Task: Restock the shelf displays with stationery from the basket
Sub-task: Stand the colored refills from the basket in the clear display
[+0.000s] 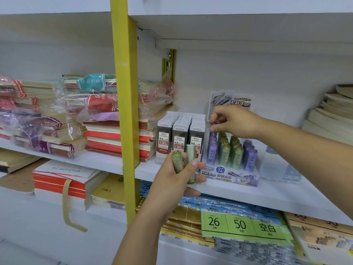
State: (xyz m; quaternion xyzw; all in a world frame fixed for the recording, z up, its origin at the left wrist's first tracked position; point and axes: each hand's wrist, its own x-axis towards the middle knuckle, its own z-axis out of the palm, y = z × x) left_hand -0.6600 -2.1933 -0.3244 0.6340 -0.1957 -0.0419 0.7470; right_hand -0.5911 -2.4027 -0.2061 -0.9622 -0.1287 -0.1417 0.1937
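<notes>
head view, nearest first: the left hand (177,173) is raised in front of the white shelf (267,194), fingers curled tight around two green lead tubes (184,163), both upright, one showing its ridged cap and the other paler one beside it. just past that hand, on the shelf, sits the open display box (231,175) with purple and white printing on its front lip. inside it tubes stand upright in four rows running front to back: a purple row at the left, two green rows in the middle, a purple row at the right. i count roughly four or five in each green row and three in the right purple row; the left row is partly behind the fingers, so its count is unclear. the right hand (236,121) reaches in from the right, thumb and fingertips pinched on the cap of a purple lead tube (212,129) at the back of the left row. whether that tube is seated or lifted a little i cannot tell. touching the display box on its left is a clear tray of grey lead refill packs (180,131), three columns, each many deep. farther left, past the yellow upright (125,111), lie wrapped notebook stacks (76,115). the basket is out of sight.
</notes>
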